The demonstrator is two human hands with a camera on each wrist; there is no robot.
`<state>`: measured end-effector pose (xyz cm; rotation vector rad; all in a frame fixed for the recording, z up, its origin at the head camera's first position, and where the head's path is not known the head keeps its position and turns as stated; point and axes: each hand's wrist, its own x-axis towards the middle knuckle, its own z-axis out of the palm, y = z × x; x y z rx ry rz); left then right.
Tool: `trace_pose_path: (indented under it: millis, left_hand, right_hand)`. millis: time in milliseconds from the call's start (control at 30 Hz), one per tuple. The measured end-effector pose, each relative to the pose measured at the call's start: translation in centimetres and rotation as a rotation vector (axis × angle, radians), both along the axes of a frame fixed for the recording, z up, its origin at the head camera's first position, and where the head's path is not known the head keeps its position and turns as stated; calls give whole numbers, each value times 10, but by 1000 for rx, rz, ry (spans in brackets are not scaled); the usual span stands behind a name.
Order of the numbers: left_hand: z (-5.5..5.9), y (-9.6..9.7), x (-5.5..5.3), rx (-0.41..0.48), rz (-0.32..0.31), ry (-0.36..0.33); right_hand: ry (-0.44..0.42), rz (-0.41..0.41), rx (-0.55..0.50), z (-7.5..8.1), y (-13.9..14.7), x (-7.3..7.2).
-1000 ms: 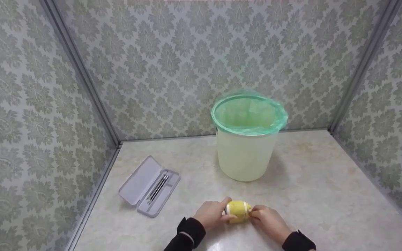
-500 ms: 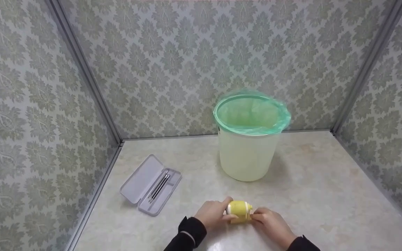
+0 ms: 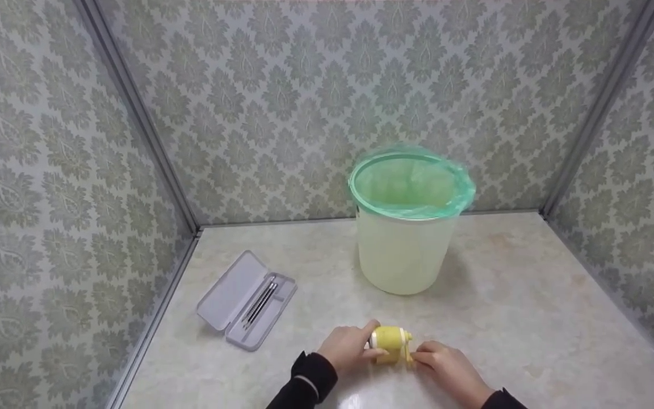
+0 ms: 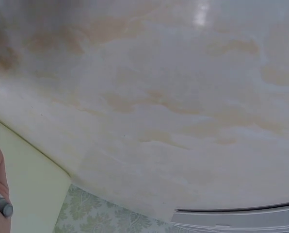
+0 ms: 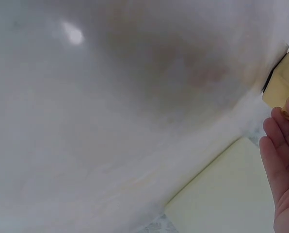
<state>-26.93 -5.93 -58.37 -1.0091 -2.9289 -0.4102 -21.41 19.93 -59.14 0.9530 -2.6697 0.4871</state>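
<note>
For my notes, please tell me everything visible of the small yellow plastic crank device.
The yellow device is held sideways by the left hand. Its body looks plastic, with white bands near both ends. The right hand pinches the yellow crank at one end. Contact with the pale marbled table is unclear.

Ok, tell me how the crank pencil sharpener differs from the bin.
The crank pencil sharpener is small and yellow; the bin is far larger and pale, lined with a green bag. The left hand grips the sharpener and the right hand its crank; the bin stands upright, untouched.
</note>
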Motion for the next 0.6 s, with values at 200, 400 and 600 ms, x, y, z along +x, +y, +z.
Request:
trace_pose_path:
  millis: [200,400,600]
  left_hand:
    - [1,1,-1,-11,-2,1]
    - [3,1,0,-13,-12,12]
    - [3,0,1,2,-25,24]
  right_hand:
    - [-40,21,14,9,4,4]
    - [49,47,-50,21,6,9]
    - [191,44,-90,37,5,5]
